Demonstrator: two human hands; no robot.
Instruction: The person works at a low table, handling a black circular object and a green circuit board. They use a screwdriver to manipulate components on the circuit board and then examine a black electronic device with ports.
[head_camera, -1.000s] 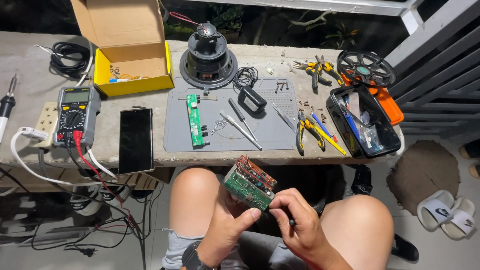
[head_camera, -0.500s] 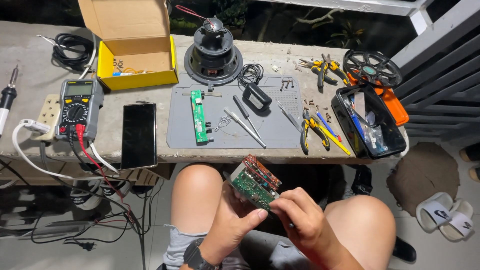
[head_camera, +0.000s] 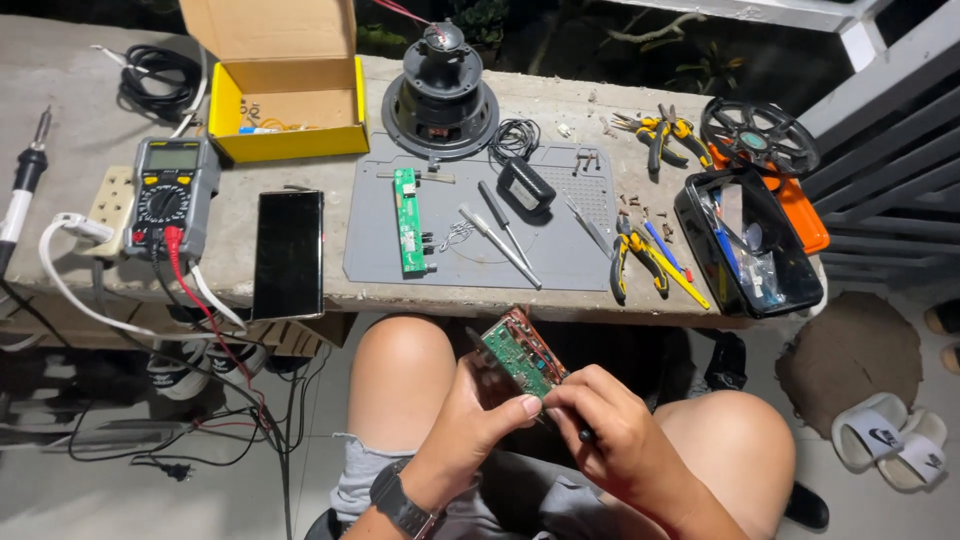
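Out at the concrete table (head_camera: 300, 300) with the grey mat (head_camera: 560, 250), we've got the green circuit board (head_camera: 520, 355) tilted over our lap, left hand (head_camera: 470, 425) gripping it steady while the right hand (head_camera: 610, 430) pinches a thin dark tool (head_camera: 583, 435) against its edge.
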